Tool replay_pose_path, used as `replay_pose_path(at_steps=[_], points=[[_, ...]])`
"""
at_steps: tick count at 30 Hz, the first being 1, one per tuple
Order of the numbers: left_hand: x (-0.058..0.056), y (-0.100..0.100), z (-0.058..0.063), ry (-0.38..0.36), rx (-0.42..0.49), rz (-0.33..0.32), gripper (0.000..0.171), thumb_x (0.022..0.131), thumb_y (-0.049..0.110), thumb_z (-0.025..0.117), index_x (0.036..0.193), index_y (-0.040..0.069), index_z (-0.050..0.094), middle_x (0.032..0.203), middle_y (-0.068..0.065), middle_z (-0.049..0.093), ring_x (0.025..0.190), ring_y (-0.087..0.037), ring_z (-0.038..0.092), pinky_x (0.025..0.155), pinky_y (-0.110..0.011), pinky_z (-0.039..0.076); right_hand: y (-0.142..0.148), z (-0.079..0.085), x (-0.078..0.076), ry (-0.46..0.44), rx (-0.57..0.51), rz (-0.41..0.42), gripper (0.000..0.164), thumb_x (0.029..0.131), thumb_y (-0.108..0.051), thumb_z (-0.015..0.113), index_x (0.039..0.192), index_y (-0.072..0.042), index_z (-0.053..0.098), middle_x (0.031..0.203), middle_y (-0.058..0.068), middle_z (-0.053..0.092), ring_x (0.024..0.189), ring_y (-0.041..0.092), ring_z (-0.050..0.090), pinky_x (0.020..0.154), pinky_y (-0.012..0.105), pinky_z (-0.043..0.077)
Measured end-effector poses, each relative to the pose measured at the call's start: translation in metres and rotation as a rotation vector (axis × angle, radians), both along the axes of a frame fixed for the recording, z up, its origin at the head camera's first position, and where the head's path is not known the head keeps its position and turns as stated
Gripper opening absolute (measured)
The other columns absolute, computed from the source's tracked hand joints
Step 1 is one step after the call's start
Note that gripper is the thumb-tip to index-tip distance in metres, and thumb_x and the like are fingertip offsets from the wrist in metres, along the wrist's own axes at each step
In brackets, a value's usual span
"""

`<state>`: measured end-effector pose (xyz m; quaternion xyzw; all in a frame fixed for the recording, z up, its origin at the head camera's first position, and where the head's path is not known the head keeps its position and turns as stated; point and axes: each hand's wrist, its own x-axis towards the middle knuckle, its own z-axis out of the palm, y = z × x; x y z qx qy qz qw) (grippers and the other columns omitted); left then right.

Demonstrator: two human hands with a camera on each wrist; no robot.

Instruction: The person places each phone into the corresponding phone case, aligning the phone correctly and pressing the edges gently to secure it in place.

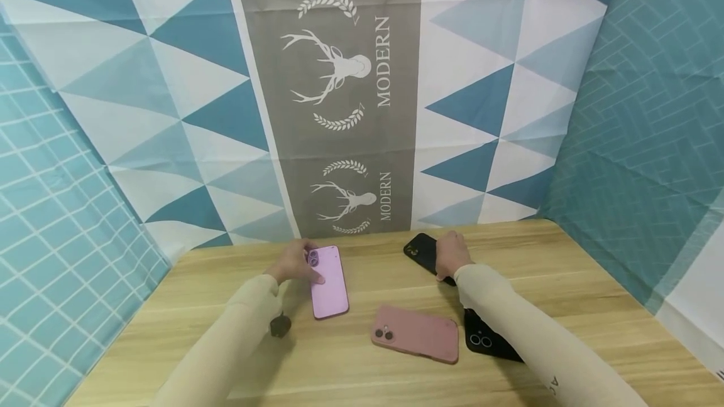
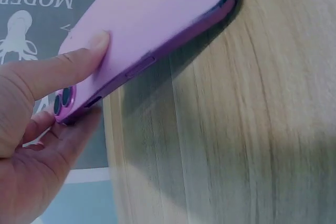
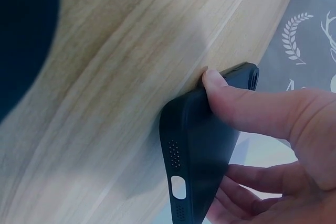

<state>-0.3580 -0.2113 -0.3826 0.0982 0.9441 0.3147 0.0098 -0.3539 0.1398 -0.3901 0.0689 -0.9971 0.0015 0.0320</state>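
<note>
My left hand [image 1: 296, 261] pinches a lilac phone [image 1: 330, 287] near its camera end. In the left wrist view the thumb [image 2: 79, 61] lies on the back of the lilac phone [image 2: 152, 14], the other fingers are beneath, and that end is lifted off the wood. At the far right of the table my right hand [image 1: 451, 255] grips a black phone case [image 1: 421, 251] by its sides. The right wrist view shows the thumb on one long edge of the black case [image 3: 210, 135], fingers at the other edge, and a port cutout at the near end.
A pink phone [image 1: 418, 335] lies flat at the front centre. Beside it, a second black phone [image 1: 489, 338] is partly hidden under my right forearm. The wooden table [image 1: 339, 375] ends at a patterned cloth backdrop [image 1: 351, 130], with blue-green cloth at both sides.
</note>
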Motion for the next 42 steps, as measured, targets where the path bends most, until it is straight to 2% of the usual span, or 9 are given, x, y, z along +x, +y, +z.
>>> replay_pose_path(at_steps=[9, 16, 22, 26, 31, 34, 36, 38, 42], points=[[0.002, -0.006, -0.007, 0.028, 0.073, 0.053, 0.076, 0.053, 0.014, 0.092, 0.119, -0.004, 0.058, 0.111, -0.019, 0.065, 0.1, -0.03, 0.062, 0.093, -0.045, 0.053, 0.0, -0.007, 0.0, 0.012, -0.048, -0.008, 0.047, 0.058, -0.026, 0.093, 0.089, 0.002, 0.07, 0.1, 0.019, 0.062, 0.099, 0.033, 0.052, 0.096, 0.044, 0.046], [0.001, -0.009, -0.014, -0.031, 0.329, 0.166, 0.064, 0.062, 0.004, 0.085, 0.12, -0.005, 0.059, 0.11, -0.022, 0.066, 0.098, -0.028, 0.065, 0.089, -0.04, 0.056, 0.002, -0.006, -0.003, 0.01, -0.176, -0.033, 0.051, 0.051, -0.017, 0.096, 0.087, -0.001, 0.063, 0.087, 0.013, 0.063, 0.087, 0.034, 0.06, 0.085, 0.045, 0.055], [0.001, -0.013, -0.013, -0.112, 0.469, 0.134, 0.053, 0.07, 0.0, 0.078, 0.12, -0.007, 0.06, 0.11, -0.02, 0.066, 0.098, -0.025, 0.063, 0.098, -0.044, 0.051, 0.008, -0.002, -0.002, 0.034, -0.225, -0.006, 0.049, 0.05, -0.017, 0.096, 0.083, 0.0, 0.065, 0.08, 0.012, 0.063, 0.074, 0.029, 0.061, 0.07, 0.041, 0.058], [0.002, -0.014, -0.01, -0.157, 0.516, 0.109, 0.058, 0.075, -0.002, 0.074, 0.128, -0.007, 0.051, 0.122, -0.024, 0.059, 0.103, -0.026, 0.06, 0.1, -0.045, 0.051, 0.012, -0.003, 0.0, 0.042, -0.304, 0.013, 0.061, 0.051, -0.013, 0.095, 0.099, 0.005, 0.061, 0.095, 0.019, 0.064, 0.085, 0.034, 0.062, 0.076, 0.044, 0.058], [0.002, -0.014, -0.008, -0.288, 0.632, 0.02, 0.064, 0.081, -0.006, 0.066, 0.138, -0.007, 0.037, 0.144, -0.034, 0.037, 0.107, -0.025, 0.06, 0.102, -0.044, 0.05, 0.018, -0.003, -0.001, 0.043, -0.415, 0.035, 0.063, 0.065, -0.011, 0.088, 0.115, 0.008, 0.057, 0.112, 0.026, 0.063, 0.099, 0.04, 0.062, 0.084, 0.049, 0.056], [0.002, -0.015, -0.01, -0.334, 0.662, -0.002, 0.065, 0.081, -0.007, 0.065, 0.139, -0.008, 0.037, 0.145, -0.033, 0.037, 0.102, -0.02, 0.061, 0.103, -0.043, 0.05, 0.022, 0.0, -0.004, 0.041, -0.503, 0.052, 0.02, 0.081, -0.01, 0.074, 0.081, 0.002, 0.058, 0.075, 0.016, 0.06, 0.067, 0.027, 0.056, 0.067, 0.037, 0.053], [0.002, -0.015, -0.011, -0.337, 0.642, -0.012, 0.058, 0.082, -0.003, 0.067, 0.134, -0.009, 0.043, 0.136, -0.03, 0.049, 0.099, -0.017, 0.062, 0.101, -0.04, 0.051, 0.025, 0.004, -0.006, 0.035, -0.562, 0.064, 0.034, 0.088, -0.009, 0.064, 0.061, -0.007, 0.043, 0.056, 0.004, 0.04, 0.052, 0.017, 0.036, 0.057, 0.029, 0.04], [0.002, -0.016, -0.013, -0.339, 0.628, -0.002, 0.049, 0.082, 0.001, 0.068, 0.127, -0.009, 0.051, 0.118, -0.02, 0.063, 0.094, -0.014, 0.063, 0.098, -0.036, 0.053, 0.028, 0.008, -0.008, 0.01, -0.621, 0.06, 0.047, 0.092, -0.008, 0.057, 0.058, -0.015, 0.025, 0.055, -0.003, 0.019, 0.053, 0.014, 0.019, 0.058, 0.028, 0.028], [0.004, -0.018, -0.013, -0.355, 0.632, -0.007, 0.034, 0.084, 0.005, 0.069, 0.115, -0.006, 0.061, 0.095, 0.0, 0.069, 0.09, -0.011, 0.063, 0.095, -0.031, 0.054, 0.03, 0.014, -0.007, -0.004, -0.681, 0.037, 0.044, 0.093, -0.009, 0.056, 0.064, -0.014, 0.024, 0.061, -0.002, 0.019, 0.057, 0.015, 0.022, 0.064, 0.03, 0.029]])
